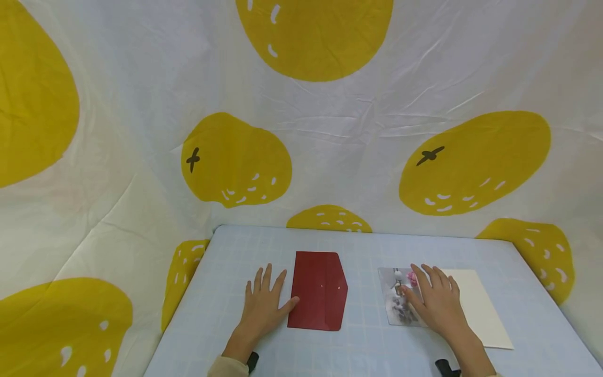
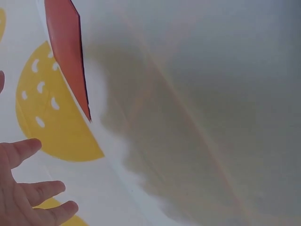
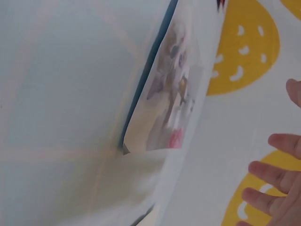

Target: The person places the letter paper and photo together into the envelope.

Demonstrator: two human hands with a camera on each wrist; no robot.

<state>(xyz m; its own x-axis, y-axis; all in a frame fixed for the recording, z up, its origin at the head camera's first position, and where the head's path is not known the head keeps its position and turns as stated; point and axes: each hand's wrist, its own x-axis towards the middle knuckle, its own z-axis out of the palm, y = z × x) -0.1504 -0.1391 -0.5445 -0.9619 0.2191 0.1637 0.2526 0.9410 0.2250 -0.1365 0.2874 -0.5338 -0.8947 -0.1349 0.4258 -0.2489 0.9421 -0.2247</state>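
Note:
A red envelope lies on the table with its pointed flap to the right. Beside its left edge is my left hand, fingers spread and thumb tip at the envelope's edge; whether it touches cannot be told. Farther right lies a picture card with grey figures and a pink flower. My right hand, its fingers extended, covers the card's right part and the left side of a cream sheet. In the right wrist view the fingers appear apart from the card. Neither hand holds anything.
A pale blue checked cloth covers the table. Behind and to the left hangs a white curtain with large yellow fruit prints. Dark straps are on both wrists.

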